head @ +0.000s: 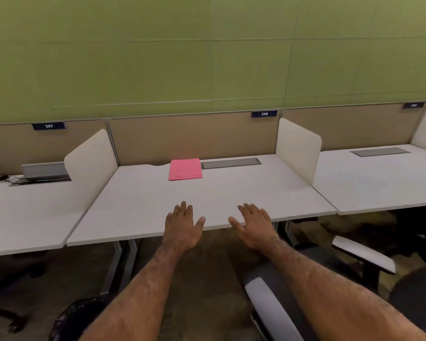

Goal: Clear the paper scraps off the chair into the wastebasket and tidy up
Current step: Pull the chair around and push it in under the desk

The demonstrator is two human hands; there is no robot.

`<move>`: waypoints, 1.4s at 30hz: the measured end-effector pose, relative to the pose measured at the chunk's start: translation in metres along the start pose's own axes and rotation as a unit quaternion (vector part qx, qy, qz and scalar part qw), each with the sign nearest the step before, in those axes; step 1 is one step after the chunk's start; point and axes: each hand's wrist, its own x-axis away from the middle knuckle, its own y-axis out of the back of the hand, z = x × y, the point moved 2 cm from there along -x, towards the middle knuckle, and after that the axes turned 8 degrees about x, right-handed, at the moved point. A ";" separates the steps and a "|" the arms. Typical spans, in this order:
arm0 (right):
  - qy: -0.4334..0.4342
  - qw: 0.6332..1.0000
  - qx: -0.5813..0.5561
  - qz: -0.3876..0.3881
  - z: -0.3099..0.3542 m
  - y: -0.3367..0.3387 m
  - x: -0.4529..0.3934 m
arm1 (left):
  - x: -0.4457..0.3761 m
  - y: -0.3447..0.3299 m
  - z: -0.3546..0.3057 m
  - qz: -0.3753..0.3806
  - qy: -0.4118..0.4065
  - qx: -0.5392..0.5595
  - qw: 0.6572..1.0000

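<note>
Fingers of both my hands were spread and pinching nothing, my left hand (182,226) and right hand (255,226) hovering palm-down over the near edge of the desk (143,205). Right of and below that desk stood the chair (268,299), only its armrests and back clearly in view, and I saw no paper scraps on what showed; such scraps I judged light, limp and easily crushed, best pinched up or swept together. Left of and below the desk sat a dark round thing, probably the wastebasket (71,318), its contents hidden, while a pink folder (185,169) lay at the desk's far side.
</note>
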 end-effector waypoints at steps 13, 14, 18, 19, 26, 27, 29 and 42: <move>-0.050 0.997 0.049 -0.030 -0.225 0.099 0.082 | 0.026 -0.082 -0.225 0.006 -0.075 0.047 0.996; -0.056 0.996 0.057 -0.027 -0.249 0.106 0.090 | 0.032 -0.093 -0.247 0.009 -0.080 0.050 0.995; -0.075 0.993 0.081 -0.032 -0.343 0.124 0.124 | 0.056 -0.127 -0.323 0.015 -0.107 0.046 0.993; -0.080 0.993 0.079 -0.035 -0.363 0.126 0.133 | 0.063 -0.133 -0.338 0.016 -0.112 0.043 0.993; -0.123 0.989 0.081 -0.006 -0.465 0.125 0.169 | 0.130 -0.157 -0.419 0.131 -0.114 -0.027 0.984; -0.129 0.988 0.080 -0.002 -0.475 0.123 0.172 | 0.142 -0.162 -0.429 0.162 -0.118 -0.023 0.979; -0.147 0.986 0.080 0.007 -0.494 0.118 0.180 | 0.166 -0.174 -0.444 0.239 -0.113 0.020 0.964; -0.232 0.964 -0.031 -0.123 -0.529 0.117 0.191 | 0.186 -0.192 -0.438 0.204 -0.088 -0.074 0.972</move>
